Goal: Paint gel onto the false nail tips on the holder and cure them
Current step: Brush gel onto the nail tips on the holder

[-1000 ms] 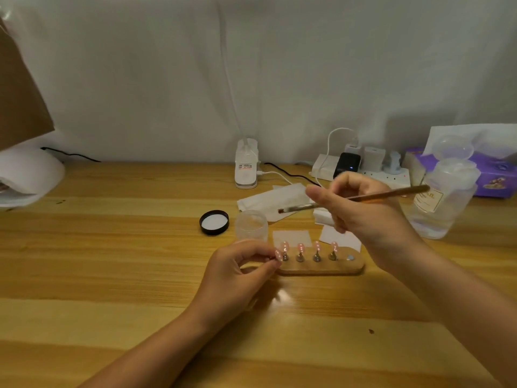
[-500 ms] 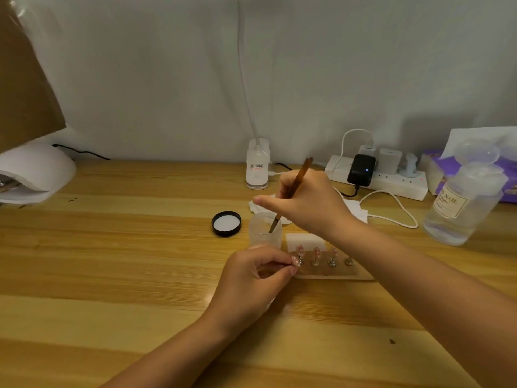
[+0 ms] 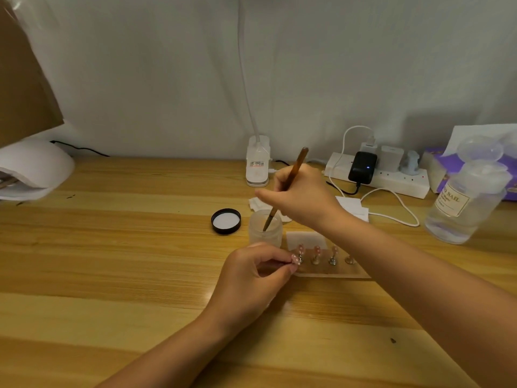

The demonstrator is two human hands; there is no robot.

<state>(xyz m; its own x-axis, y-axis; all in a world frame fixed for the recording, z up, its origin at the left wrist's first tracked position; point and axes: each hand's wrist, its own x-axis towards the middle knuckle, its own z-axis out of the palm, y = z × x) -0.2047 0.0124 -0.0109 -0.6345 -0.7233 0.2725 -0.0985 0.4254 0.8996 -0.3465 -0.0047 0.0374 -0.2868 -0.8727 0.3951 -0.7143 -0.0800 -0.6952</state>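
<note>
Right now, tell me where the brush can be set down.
Bare wood lies left of the black lid, toward the white lamp, and along the near edge. It is crowded around the jar, nail holder and power strip.

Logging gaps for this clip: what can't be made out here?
Head view only:
- Brush tip: inside the frosted jar, gel load unseen.
- Holder right end: covered by the right hand's forearm.
- Curing lamp: cut by left edge.
- Bottle label: blurred.
</note>
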